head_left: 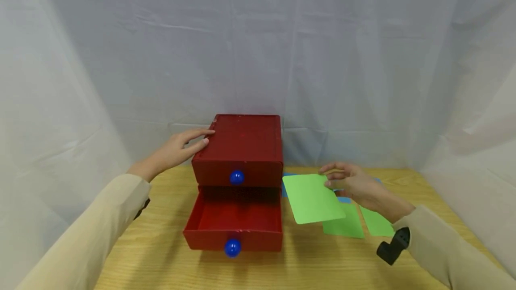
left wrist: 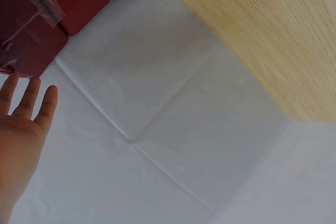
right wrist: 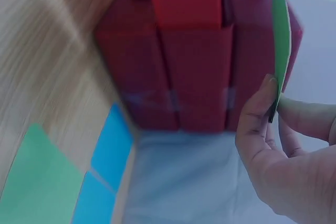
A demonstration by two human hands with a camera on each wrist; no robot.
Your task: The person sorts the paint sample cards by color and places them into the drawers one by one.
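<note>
Lower drawer (head_left: 234, 218) is pulled out, seen empty. One green card (head_left: 312, 198) is pinched in right hand (head_left: 356, 185) fingers, held above worktop (head_left: 161, 254) just right of box (head_left: 242, 147); not yet placed. Left hand (head_left: 181, 149), fingers straight, rests on box's left top edge. Other cards (head_left: 363, 223) lie near the right edge.

long beige sleeves on both arms, black strapped device (head_left: 394, 246) at right wrist

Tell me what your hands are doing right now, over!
Left hand flat on red box. Right hand pinching green card beside open bottom drawer. Nothing blocking the drawer.
</note>
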